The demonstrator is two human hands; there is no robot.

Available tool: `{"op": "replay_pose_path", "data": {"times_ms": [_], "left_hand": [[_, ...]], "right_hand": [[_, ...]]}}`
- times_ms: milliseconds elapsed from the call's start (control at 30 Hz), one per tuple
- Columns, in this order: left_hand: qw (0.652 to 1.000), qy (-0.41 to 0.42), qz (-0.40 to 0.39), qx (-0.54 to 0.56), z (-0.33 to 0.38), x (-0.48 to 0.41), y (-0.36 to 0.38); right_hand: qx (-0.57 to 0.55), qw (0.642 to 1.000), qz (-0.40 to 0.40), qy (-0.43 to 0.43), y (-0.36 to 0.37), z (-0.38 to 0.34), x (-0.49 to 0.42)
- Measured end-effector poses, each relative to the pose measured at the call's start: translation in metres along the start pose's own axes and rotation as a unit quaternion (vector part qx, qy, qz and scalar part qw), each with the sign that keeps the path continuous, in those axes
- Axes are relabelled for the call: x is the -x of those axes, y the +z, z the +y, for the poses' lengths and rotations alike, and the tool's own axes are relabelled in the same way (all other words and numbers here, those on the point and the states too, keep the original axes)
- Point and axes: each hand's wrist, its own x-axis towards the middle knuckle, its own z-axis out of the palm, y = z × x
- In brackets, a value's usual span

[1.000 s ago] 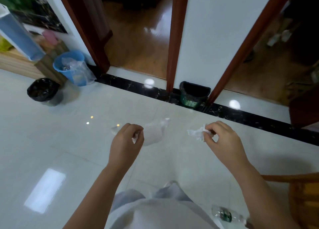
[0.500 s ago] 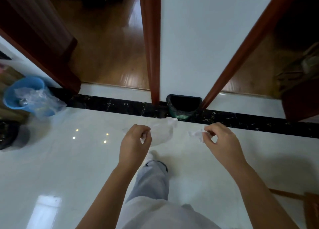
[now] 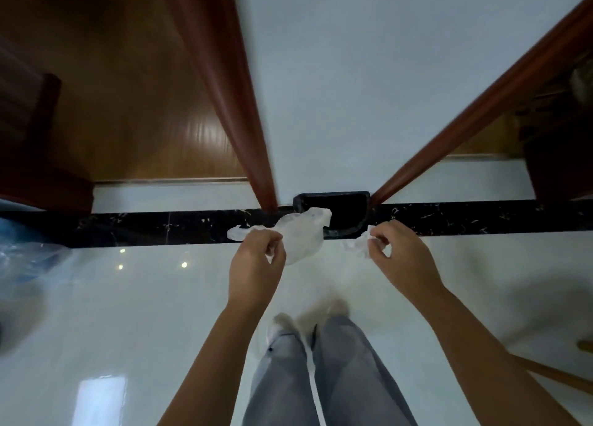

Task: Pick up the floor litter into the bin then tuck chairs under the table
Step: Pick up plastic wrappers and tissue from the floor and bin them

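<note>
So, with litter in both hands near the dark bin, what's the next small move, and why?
Probably carry both hands forward over the bin and let go. The left hand pinches a thin plastic piece, the right hand a crumpled white scrap, and the bin's open mouth lies just ahead.

Plastic bag is half swallowed by the left hand, and its far end covers the dark bin at the left front rim. The white scrap in the right hand sits mostly behind the fingertips, and it's too smeared to call paper or plastic. The blue bin is chopped by the left edge and blurry. The shoes are pure motion blur. A wooden bar runs off the right edge, no idea which part of what.
</note>
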Motion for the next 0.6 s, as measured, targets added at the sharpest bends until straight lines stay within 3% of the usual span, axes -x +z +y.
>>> {"op": "replay_pose_path", "data": {"times_ms": [600], "left_hand": [[0.995,-0.05,0.061,0.063,-0.102,-0.104,0.152]], "right_hand": [[-0.112,0.98,0.005,0.165,0.209,0.155,-0.125]]}}
